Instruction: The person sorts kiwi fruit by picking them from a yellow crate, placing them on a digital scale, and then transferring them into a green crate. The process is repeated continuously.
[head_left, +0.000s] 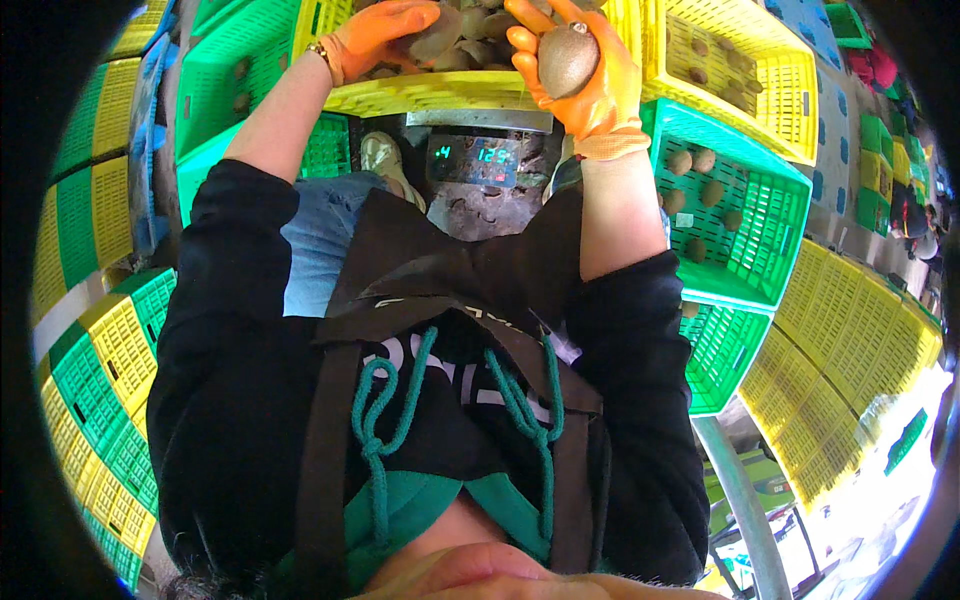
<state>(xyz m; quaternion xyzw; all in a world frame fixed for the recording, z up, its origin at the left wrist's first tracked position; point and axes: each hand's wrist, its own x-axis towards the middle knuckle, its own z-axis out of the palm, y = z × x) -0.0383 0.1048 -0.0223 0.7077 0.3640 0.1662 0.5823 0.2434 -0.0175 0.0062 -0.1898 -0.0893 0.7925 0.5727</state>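
Note:
My right hand (596, 90), in an orange coated glove, holds a brown kiwifruit (568, 61) in its upturned palm, the fruit's stem end pointing away from me. My left hand (379, 34), gloved the same way, curls around another kiwifruit (439, 36); its thumb is partly hidden. Both hands are over the near side of a yellow plastic crate (442, 94) that contains many kiwifruit (472, 54). Just this side of that crate, a digital scale display (472, 159) shows lit green digits beneath a metal platform edge (480, 121).
To the right, a yellow crate (731, 124) and a green crate (750, 289) each hold several kiwifruit. Another green crate (225, 142) stands at left with a few fruit. Stacked crates (105, 390) line the left, and more yellow stacks (840, 352) rise at right beside a metal pole (739, 502).

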